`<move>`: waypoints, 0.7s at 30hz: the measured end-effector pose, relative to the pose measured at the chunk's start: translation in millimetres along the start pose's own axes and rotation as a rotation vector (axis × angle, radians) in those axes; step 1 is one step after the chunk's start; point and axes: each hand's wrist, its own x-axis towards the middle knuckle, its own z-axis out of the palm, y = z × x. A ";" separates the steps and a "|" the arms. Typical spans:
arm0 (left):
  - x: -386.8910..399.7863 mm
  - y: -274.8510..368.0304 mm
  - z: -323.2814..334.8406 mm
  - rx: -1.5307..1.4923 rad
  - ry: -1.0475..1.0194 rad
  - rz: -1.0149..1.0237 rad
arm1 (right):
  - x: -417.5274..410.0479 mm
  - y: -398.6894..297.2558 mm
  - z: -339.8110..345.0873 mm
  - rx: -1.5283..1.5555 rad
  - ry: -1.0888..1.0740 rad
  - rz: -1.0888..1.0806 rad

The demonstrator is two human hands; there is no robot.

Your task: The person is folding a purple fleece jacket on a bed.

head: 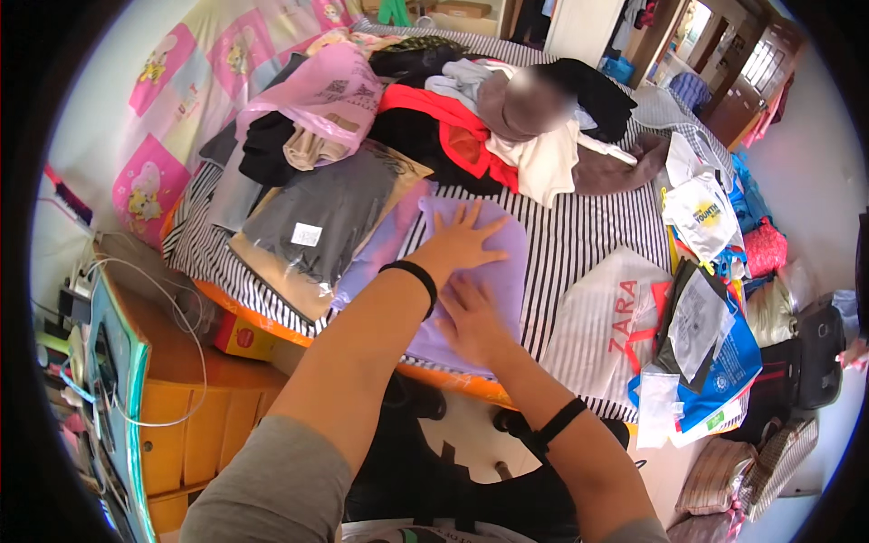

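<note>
A flat lilac piece (508, 295), either a plastic bag or folded cloth, lies on the striped bed sheet (546, 251) near the bed's front edge. My left hand (468, 241) rests palm down on its upper part, fingers spread wide. Just below, my right hand (475, 322) presses on the middle of the same piece, its fingers slightly blurred. Neither hand grips anything. To the left, partly under my left forearm, is a pink and violet plastic bag (380, 237). Beside that lies a dark folded garment in a clear packet (326, 203) with a white label.
Behind my hands are heaped clothes, among them a red garment (441, 129) and a white one (543, 166). A pink plastic bag (339, 88) sits at back left. Rightward lie a white bag with red lettering (597, 312) and a blue bag (733, 373). A wooden cabinet (204, 414) stands left.
</note>
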 end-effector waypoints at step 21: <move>39.3 -52.7 21.4 -0.035 0.202 -0.007 | -11.6 -0.7 19.7 -0.163 0.084 0.244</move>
